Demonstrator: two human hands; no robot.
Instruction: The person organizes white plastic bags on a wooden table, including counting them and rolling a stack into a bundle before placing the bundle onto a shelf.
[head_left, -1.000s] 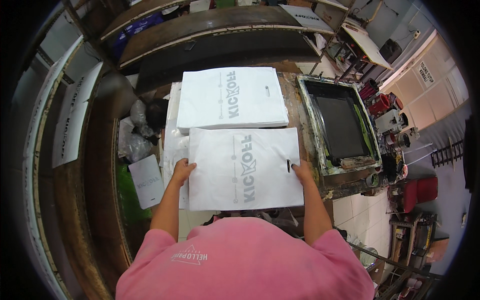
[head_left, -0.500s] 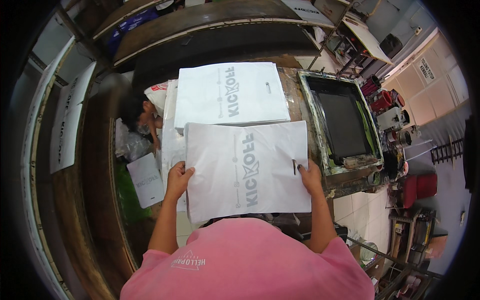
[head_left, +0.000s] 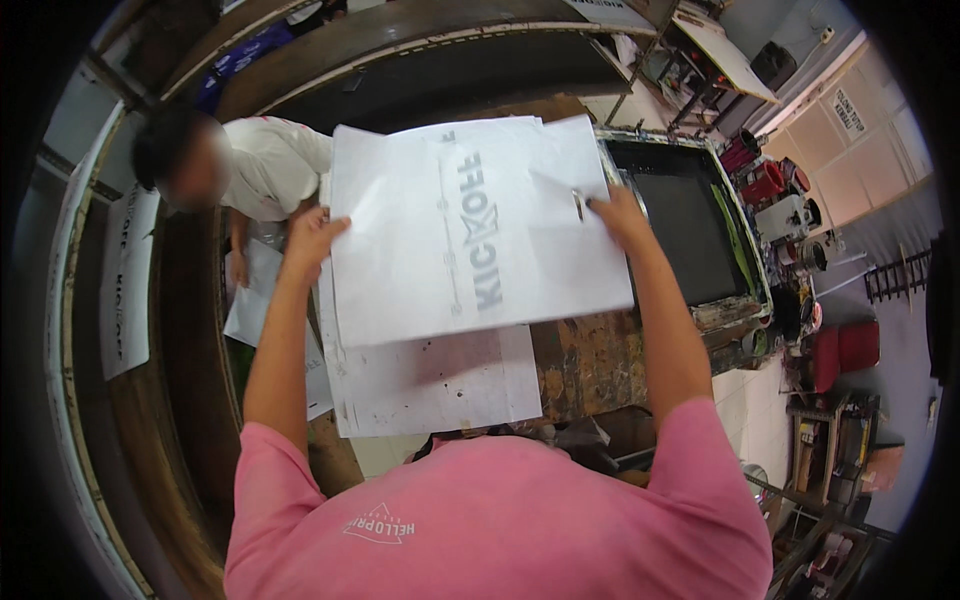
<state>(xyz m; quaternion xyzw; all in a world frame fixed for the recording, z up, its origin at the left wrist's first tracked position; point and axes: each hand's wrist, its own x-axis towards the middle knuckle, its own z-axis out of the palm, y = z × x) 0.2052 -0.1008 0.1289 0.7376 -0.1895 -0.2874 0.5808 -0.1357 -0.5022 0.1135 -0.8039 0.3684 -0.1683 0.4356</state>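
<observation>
A flat white bag [head_left: 400, 270] with grey print and a slot-shaped handle hole is held up over the table, its near edge lifted. My left hand [head_left: 316, 242] grips its left edge, thumb on top. On the opposite side my right hand [head_left: 622, 220] pinches the edge beside the handle hole. The bag covers most of the stack of similar bags [head_left: 515, 122] behind it. Whether I hold one bag or several I cannot tell. Beneath the near edge lies a stained white sheet [head_left: 450, 385] on the worktable [head_left: 590, 365].
A screen-printing frame [head_left: 760, 270] stands right of my right arm, with paint cans [head_left: 765, 180] beyond it. At the left a co-worker in a white shirt [head_left: 275, 165] leans in, a hand on a white sheet [head_left: 258, 295]. Wooden racks [head_left: 400, 40] run across the back.
Both hands have carried the bag forward and upward, over the far stack. The stained sheet and bare worktable now show nearer me. The co-worker has risen and a printed bag at left has shifted.
</observation>
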